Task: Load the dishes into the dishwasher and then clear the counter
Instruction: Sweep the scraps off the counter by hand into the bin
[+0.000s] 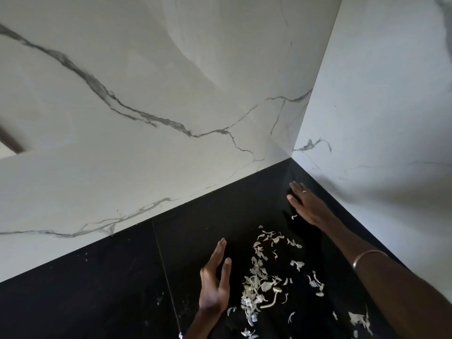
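Fingers [297,192] of the right hand [309,207] are held straight, flat on the glossy black stone counter [110,289]; the left hand [215,282] is set edgewise, empty. Pale papery vegetable peelings [264,277] are bracketed between, evidently for sweeping together.

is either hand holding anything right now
Nothing is held. The left hand and right hand are both open with straight fingers, flanking the scattered pale peel scraps on the black counter.
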`<action>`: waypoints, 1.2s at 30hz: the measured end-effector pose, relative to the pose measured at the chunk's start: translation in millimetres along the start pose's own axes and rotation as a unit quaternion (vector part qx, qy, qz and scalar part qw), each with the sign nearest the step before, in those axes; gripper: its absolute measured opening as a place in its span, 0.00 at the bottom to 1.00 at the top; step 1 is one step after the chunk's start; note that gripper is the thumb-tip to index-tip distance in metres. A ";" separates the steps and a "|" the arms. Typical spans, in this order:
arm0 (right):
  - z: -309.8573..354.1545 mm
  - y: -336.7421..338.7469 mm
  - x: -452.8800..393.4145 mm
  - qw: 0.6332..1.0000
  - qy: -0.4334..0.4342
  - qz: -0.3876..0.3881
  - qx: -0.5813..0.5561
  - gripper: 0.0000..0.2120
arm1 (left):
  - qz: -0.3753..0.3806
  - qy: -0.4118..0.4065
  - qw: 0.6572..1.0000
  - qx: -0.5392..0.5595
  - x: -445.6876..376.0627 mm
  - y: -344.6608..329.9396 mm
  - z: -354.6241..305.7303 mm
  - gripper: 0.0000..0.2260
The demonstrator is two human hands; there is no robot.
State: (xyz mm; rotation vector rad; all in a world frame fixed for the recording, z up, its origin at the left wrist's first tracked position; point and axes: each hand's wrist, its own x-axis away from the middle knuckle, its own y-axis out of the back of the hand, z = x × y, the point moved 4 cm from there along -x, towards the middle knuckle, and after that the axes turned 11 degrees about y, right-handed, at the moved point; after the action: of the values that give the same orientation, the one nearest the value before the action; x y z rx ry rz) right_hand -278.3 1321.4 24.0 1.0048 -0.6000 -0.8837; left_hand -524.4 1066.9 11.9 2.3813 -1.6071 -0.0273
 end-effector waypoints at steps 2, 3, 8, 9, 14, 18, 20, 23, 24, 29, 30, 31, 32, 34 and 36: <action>-2.6 -19.0 -5.7 0.998 -0.051 0.024 -0.022 0.32 | 0.001 -0.002 1.000 0.002 -0.4 0.0 0.4 0.22; 6.0 -27.4 -5.5 0.999 -0.039 0.026 -0.027 0.34 | 0.002 -0.003 1.000 0.003 -1.2 0.2 0.5 0.21; 96.9 -64.4 21.2 0.984 0.153 0.085 -0.039 0.27 | -0.001 -0.016 1.000 -0.010 -3.8 0.1 1.4 0.22; 113.1 -71.0 31.9 0.976 0.188 0.098 -0.041 0.26 | -0.003 -0.017 1.000 -0.012 -3.9 0.2 1.9 0.22; 144.5 -91.9 96.8 0.951 0.268 0.148 -0.047 0.25 | -0.001 -0.029 0.999 -0.035 -5.8 0.8 5.1 0.22; 147.8 -77.2 127.7 0.949 0.275 0.149 -0.044 0.25 | -0.003 -0.041 0.998 -0.051 -6.0 -1.3 8.3 0.21; 127.0 -60.7 123.0 0.969 0.222 0.100 -0.049 0.25 | 0.002 -0.043 0.998 -0.055 -5.6 -2.6 10.2 0.21; 76.6 -41.6 106.6 0.995 0.072 0.004 -0.063 0.26 | 0.007 -0.038 0.997 -0.062 -5.4 -3.5 12.1 0.21; 63.0 -40.6 103.2 0.998 0.029 0.004 -0.057 0.27 | 0.008 -0.035 0.997 -0.062 -5.1 -3.5 12.5 0.21; 91.3 -53.6 112.0 0.997 0.033 0.057 -0.036 0.27 | 0.008 -0.040 0.997 -0.063 -5.0 -3.1 13.0 0.21; 105.7 -59.0 118.1 0.995 0.061 0.066 -0.038 0.27 | 0.010 -0.042 0.997 -0.066 -5.0 -3.5 13.3 0.21; 121.4 -65.1 125.6 0.992 0.095 0.070 -0.038 0.27 | 0.010 -0.043 0.997 -0.070 -4.9 -3.6 13.4 0.21; 135.1 -72.5 135.0 0.988 0.125 0.081 -0.036 0.27 | 0.009 -0.042 0.996 -0.075 -4.2 -3.9 13.0 0.22; 151.8 -87.7 154.3 0.978 0.178 0.104 -0.026 0.26 | 0.007 -0.042 0.996 -0.083 -5.1 -4.2 12.9 0.22; 152.7 -88.9 170.4 0.975 0.196 0.094 -0.050 0.26 | 0.007 -0.045 0.995 -0.086 -5.7 -4.1 13.3 0.23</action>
State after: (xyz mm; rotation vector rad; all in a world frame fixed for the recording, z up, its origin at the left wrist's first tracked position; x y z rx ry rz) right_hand -338.5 1083.6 15.6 0.9803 -0.3053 -0.5228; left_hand -525.1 1070.8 -2.6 2.2673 -1.5902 -0.2644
